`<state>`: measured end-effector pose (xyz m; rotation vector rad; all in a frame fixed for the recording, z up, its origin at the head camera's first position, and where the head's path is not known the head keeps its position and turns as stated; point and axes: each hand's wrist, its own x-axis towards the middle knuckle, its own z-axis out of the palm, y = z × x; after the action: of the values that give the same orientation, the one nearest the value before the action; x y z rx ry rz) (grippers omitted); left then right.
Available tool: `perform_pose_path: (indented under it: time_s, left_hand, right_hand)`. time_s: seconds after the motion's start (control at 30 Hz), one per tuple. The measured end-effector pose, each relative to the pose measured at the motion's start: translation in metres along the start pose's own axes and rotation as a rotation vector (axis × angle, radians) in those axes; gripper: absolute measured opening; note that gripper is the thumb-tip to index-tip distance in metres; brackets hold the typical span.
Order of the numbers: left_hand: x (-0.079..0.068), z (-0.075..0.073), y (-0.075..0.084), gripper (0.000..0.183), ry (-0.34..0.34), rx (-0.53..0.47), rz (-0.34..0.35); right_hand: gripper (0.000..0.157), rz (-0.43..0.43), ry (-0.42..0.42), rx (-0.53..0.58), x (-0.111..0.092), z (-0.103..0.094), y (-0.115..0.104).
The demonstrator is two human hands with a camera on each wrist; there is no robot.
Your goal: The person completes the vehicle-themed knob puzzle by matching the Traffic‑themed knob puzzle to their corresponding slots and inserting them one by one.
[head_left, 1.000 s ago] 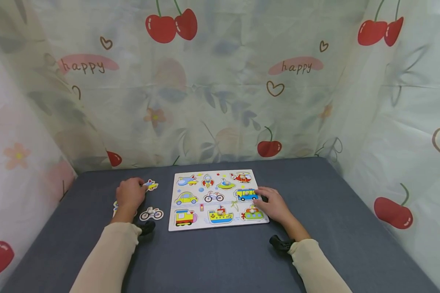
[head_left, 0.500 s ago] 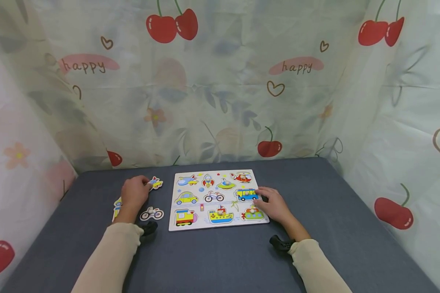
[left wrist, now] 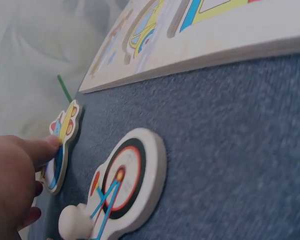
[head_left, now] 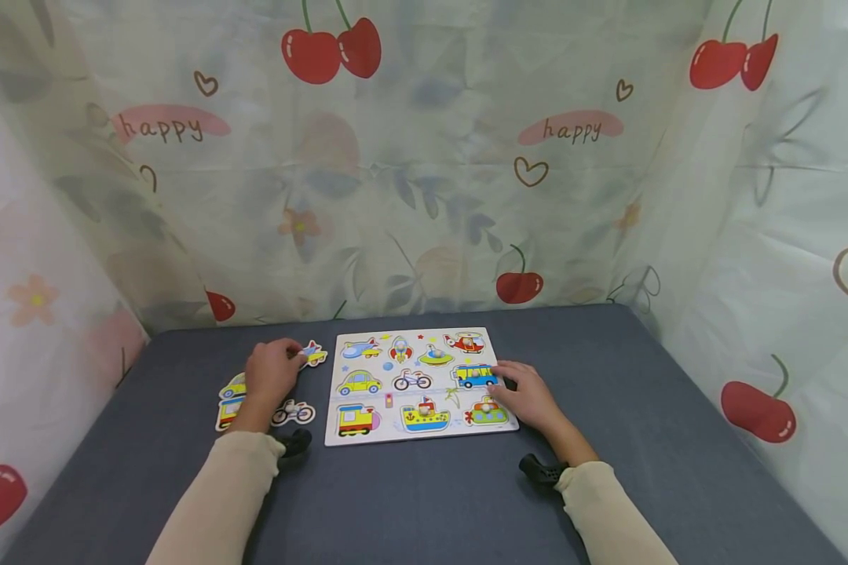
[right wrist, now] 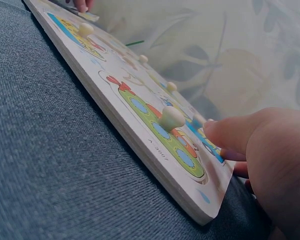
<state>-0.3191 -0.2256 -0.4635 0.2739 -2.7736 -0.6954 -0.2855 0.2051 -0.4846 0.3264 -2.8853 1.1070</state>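
In the head view my left hand [head_left: 272,373] pinches a plane-shaped wooden puzzle piece [head_left: 315,354] left of the puzzle board. The left wrist view shows the thumb on the plane piece [left wrist: 65,135]; the other fingers are partly hidden. A motorcycle piece [head_left: 294,413] with a white knob lies near that wrist. My right hand [head_left: 528,395] rests on the right edge of the puzzle board [head_left: 389,435], beside the bus piece [head_left: 475,377]. In the right wrist view its thumb [right wrist: 235,131] lies close to the bus knob.
A yellow car piece [head_left: 234,386] and a train piece [head_left: 229,411] lie at the left, partly behind the left arm. Knobbed pieces sit in the board: a rocket, helicopter [head_left: 466,342], ship [head_left: 425,416] and submarine [head_left: 487,410]. A printed curtain [head_left: 424,196] encloses the dark table [head_left: 410,502].
My left hand has slid to the right with the plane piece, towards the board. The car and train pieces have come into view behind it. My right hand stays in place.
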Motion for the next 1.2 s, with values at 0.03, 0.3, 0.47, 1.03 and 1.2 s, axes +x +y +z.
perform_pose_path:
  time_s: [0.03,0.3,0.47,1.03,1.2]
  left_hand:
    - [0.0,0.001,0.001,0.02,0.001,-0.006,0.001]
    - [-0.001,0.006,0.01,0.021,0.0,-0.035,0.022]
    - [-0.001,0.013,0.016,0.021,-0.015,-0.053,0.036]
    - [0.0,0.026,0.039,0.019,-0.005,-0.049,0.112]
    - [0.0,0.028,0.047,0.018,0.013,-0.043,0.161]
  right_hand:
    - [0.051,-0.004,0.001,-0.002,0.0,0.0,0.0]
    - [0.051,0.007,-0.006,-0.01,0.0,0.0,0.0]
    - [0.051,0.008,-0.001,-0.01,0.0,-0.001,0.0]
    - [0.05,-0.008,0.007,-0.009,0.0,0.001,0.001]
    - [0.05,-0.006,0.011,-0.008,0.001,0.001,0.003]
